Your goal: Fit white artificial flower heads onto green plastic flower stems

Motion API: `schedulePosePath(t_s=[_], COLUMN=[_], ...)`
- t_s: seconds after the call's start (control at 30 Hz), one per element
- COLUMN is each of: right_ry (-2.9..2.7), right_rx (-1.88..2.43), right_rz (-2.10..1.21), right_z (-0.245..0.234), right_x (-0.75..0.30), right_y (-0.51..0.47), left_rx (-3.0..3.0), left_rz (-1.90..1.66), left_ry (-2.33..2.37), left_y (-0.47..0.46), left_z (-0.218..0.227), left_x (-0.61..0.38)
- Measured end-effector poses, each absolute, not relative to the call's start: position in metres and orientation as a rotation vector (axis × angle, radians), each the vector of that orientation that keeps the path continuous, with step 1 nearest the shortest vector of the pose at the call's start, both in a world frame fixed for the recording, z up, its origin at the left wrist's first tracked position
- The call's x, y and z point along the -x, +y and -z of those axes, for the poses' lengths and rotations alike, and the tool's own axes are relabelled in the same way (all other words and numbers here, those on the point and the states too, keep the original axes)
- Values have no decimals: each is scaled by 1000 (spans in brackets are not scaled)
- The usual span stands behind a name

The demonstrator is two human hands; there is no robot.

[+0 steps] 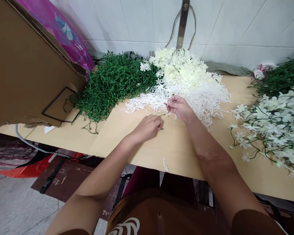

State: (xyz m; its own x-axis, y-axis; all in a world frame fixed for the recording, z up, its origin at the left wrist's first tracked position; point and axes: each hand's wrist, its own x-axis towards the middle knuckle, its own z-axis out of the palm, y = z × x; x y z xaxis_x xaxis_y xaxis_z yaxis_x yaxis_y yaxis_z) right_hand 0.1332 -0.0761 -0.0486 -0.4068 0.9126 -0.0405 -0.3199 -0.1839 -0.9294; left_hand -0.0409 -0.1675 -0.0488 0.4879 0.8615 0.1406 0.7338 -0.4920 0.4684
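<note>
My left hand (149,127) is closed near the middle of the table, holding a thin green plastic stem (162,115) whose ends poke out past the fingers. Just right of it, my right hand (180,107) pinches a small white piece at the fingertips, too small to make out fully. That hand is at the front edge of a heap of thin white stamen-like pieces (203,101). Behind these lies a pile of cream-white artificial flower heads (181,67). Left of the flowers spreads a big tangle of green stems (115,80).
Assembled white flowers on stems (276,127) are heaped at the right, with more green stems (284,75) behind. A cardboard box (31,65) stands at the left. Several tiny white bits (166,164) lie near the table's front edge. A tiled wall (137,21) closes off the back.
</note>
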Motion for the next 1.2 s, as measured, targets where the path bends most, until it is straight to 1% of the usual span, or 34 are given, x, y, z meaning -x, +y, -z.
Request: schedulePosePath(t_s=[0.07,0.2,0.27,0.37,0.5,0.87,1.2], right_ry=[-1120,-1102,-1105,-1129,-1154,-1285,-1485], right_rx=[782,769,772,782,788,805,864], right_rz=[-1736,-1763,-1781,-1800,-1804,-1743,-1441], right_z=[50,51,51,52,56,62,62], right_x=[-134,-134,-134,-135,-134,-129,-119], right_y=[-75,-75,-75,-74,-73,-73,-79], left_rx=[-2164,-1471,-1195,-973,-971,-1060,-1098], left_rz=[-695,-1161,-1271,-1286,-1223,-1272,-1272], left_ry=[1312,1198,1143,1126,1180,1273,1289], left_y=[-160,-134,-122,-113,-113,-106,-107], left_z=[46,42,45,54,61,70,69], left_x=[40,37,33,27,24,28,28])
